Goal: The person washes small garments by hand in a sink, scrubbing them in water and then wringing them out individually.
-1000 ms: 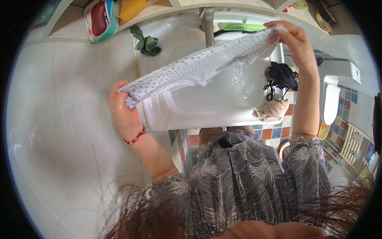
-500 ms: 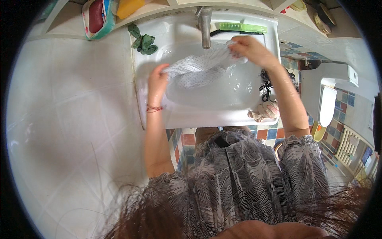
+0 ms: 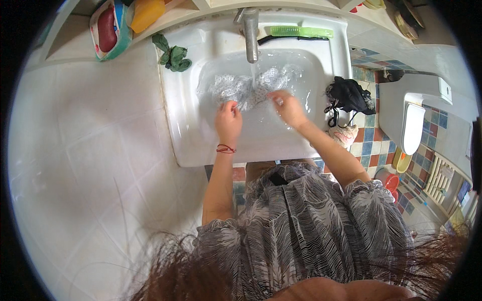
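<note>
A white cloth with small dark dots [image 3: 231, 89] lies bunched in the water of the white washbasin [image 3: 201, 150]. My left hand [image 3: 229, 120] is closed on its near edge at the left, with a red string round the wrist. To the right, my right hand [image 3: 288, 108] pinches the same cloth near its middle. A stream of water runs from the metal tap [image 3: 250, 37] onto the cloth between my hands. What kind of garment the cloth is cannot be made out.
Dark green cloth [image 3: 175, 59] sits on the basin's left rim. A green brush [image 3: 301, 32] and a black-handled item [image 3: 293, 38] lie behind the tap. Black clothing [image 3: 351, 95] and a pale bundle [image 3: 344, 134] hang at the right rim. A soap dish [image 3: 123, 37] is on the shelf.
Both hands have come nearer to me and closer together. The cloth, stretched between them before, has sunk into the water, and a stream now shows under the tap.
</note>
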Motion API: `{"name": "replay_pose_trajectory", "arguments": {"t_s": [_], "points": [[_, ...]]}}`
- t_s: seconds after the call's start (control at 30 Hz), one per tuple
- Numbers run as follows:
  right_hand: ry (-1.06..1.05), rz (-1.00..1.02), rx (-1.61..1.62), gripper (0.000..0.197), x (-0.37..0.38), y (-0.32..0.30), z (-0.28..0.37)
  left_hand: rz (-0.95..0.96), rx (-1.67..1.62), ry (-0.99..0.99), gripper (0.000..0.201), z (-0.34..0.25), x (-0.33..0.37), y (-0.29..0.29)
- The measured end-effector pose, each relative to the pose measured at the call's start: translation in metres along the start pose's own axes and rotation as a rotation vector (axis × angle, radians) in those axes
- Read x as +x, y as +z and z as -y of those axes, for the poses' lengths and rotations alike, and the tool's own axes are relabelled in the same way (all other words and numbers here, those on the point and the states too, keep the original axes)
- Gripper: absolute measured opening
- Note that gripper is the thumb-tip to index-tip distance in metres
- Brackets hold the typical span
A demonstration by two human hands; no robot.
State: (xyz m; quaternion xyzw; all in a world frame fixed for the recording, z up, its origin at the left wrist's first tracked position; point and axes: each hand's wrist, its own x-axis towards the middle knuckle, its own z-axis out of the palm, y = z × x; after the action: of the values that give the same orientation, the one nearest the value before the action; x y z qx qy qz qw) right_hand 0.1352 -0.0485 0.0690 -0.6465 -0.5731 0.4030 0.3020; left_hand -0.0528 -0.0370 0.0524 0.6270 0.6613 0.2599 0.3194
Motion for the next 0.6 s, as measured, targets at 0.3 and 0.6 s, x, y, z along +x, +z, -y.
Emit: {"name": "replay_pose_trajectory", "arguments": {"t_s": [0.3, 0.6], "points": [[0.266, -0.333, -0.373, 0.033, 0.055, -0.007, -0.074, 0.151, 0.378, 0.046, 0.038, -0.001, 0.007, 0.057], [0.385, 0.252, -0.328, 0.028, 0.07, -0.022, -0.08, 0.53, 0.369, 0.027, 0.021, 0.023, 0.036, 0.028]]}}
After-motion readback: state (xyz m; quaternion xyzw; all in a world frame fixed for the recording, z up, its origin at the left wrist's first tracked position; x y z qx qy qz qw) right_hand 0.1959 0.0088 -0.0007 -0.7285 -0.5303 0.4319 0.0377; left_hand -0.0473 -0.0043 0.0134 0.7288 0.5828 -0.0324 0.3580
